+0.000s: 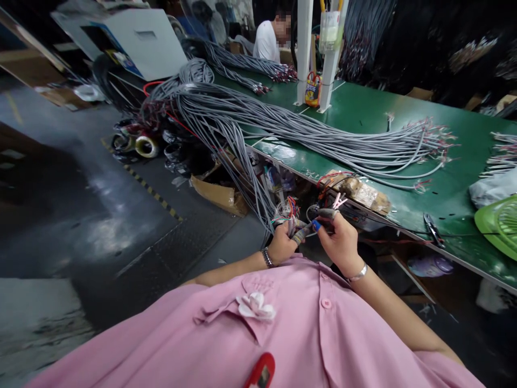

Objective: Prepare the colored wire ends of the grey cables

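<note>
Close in front of my pink shirt, my left hand is closed round the end of a grey cable. Loose coloured wires fan out just above its fingers. A short, stick-like piece with a banded surface juts from this hand toward the right one. My right hand, with something blue on its thumb, is closed on a dark, rod-shaped tool whose kind I cannot make out. A pink clothes peg shows just above the right hand.
A long bundle of grey cables lies across the green table and hangs over its front edge. A taped block, small snips and a green basket are on the right. A person sits beyond the table.
</note>
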### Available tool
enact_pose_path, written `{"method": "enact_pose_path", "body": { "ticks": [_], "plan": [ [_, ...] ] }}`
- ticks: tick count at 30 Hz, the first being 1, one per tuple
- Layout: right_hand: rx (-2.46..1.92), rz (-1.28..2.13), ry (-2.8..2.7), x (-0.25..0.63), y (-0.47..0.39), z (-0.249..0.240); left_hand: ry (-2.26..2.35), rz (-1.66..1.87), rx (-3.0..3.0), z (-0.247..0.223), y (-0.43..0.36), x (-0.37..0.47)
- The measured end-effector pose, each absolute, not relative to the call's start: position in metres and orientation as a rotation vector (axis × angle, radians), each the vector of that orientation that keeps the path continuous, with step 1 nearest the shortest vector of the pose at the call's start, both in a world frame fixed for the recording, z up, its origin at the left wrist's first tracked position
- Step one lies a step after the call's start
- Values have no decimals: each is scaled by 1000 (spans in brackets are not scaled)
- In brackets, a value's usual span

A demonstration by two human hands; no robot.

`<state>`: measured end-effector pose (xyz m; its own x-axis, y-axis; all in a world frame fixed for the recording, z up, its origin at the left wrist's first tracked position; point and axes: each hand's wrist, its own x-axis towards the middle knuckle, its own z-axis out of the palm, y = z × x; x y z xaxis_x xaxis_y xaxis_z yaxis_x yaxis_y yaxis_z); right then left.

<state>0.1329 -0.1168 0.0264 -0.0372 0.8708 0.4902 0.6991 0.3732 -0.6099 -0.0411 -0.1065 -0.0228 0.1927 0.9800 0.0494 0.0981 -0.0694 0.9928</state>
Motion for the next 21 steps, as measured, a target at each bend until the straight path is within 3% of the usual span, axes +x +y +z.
{"method": "enact_pose_path", "body": {
  "ticks": [9, 21],
  "plan": [
    [-915, -82, -2182, 141, -126, 13, 1139, 1054, 1243, -12, -102, -44],
    [-1034, 55, -2179, 142, -124, -4, 981, 1102, 1055, -23, -98, -46]
  ]
}}
